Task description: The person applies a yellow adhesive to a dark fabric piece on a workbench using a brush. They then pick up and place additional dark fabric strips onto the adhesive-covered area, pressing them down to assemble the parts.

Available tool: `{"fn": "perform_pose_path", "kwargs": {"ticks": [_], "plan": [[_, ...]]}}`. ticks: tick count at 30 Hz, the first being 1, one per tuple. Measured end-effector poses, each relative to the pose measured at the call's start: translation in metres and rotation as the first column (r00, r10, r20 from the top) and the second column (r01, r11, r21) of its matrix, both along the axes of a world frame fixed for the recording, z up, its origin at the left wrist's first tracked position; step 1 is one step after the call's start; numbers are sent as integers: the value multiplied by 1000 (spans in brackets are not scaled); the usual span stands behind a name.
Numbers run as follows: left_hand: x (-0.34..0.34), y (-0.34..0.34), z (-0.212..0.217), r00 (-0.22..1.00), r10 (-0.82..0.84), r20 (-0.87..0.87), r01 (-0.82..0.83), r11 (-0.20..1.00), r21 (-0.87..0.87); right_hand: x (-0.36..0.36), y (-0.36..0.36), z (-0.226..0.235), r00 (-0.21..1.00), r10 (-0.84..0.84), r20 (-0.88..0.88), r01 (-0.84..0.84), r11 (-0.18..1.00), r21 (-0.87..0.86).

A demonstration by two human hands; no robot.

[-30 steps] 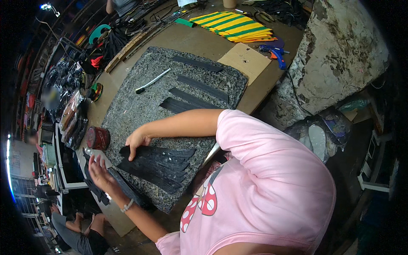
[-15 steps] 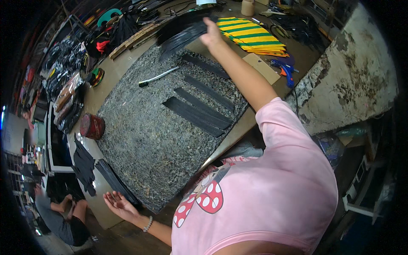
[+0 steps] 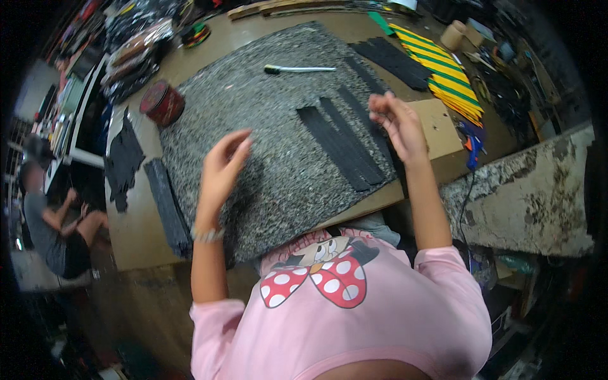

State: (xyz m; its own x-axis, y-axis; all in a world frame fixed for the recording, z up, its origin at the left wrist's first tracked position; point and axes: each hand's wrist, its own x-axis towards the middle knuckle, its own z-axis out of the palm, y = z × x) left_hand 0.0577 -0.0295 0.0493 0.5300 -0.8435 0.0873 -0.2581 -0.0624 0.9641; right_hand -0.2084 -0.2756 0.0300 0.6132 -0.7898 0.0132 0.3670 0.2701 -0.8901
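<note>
Both of my hands are over a speckled grey felt mat (image 3: 253, 120) on the table. My left hand (image 3: 221, 168) hovers above the mat's near left part, fingers loosely curved, thumb apart, with nothing visible in it. My right hand (image 3: 402, 126) is beside the mat's right edge with half-bent fingers, also without anything visible. Close to it, several flat black strips (image 3: 339, 145) lie side by side on the mat. A pile of black strips (image 3: 394, 62) lies beyond, against the yellow-and-green striped pieces (image 3: 443, 73). A white-handled brush (image 3: 301, 69) rests on the mat's far part.
A dark red tin (image 3: 163, 103) stands at the mat's left edge. Left of the mat are a black strip bundle (image 3: 167, 206) and ragged black pieces (image 3: 123, 161). On the right lie a cardboard piece (image 3: 437, 126) and a blue glue gun (image 3: 472, 144). A person (image 3: 54, 215) sits at far left.
My right hand has come back from the far side, where black strips were blurred by motion; they now lie beside the striped pieces. My left hand has moved up over the mat. The view has turned.
</note>
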Motion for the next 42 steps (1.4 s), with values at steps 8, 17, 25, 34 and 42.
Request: {"fn": "perform_pose_path", "kwargs": {"ticks": [8, 17, 25, 34, 42], "plan": [[5, -129, -40, 831, -127, 542, 73, 990, 119, 72, 78, -11, 778, -365, -511, -343, 435, -833], [25, -37, 18, 989, -129, -77, 101, 951, -294, 92, 121, 19, 847, -214, -486, -410, 318, -855], [112, 65, 35, 975, -30, 218, 9, 995, 99, 134, 221, 1, 715, 640, -281, -686, 720, -107], [140, 102, -27, 933, 95, 347, -182, 957, 227, 147, 280, -24, 591, 725, -354, -780, 626, -19], [115, 94, -21, 701, 194, 686, -277, 961, 11, 143, 218, 3, 404, 655, -639, -858, 513, -18]]}}
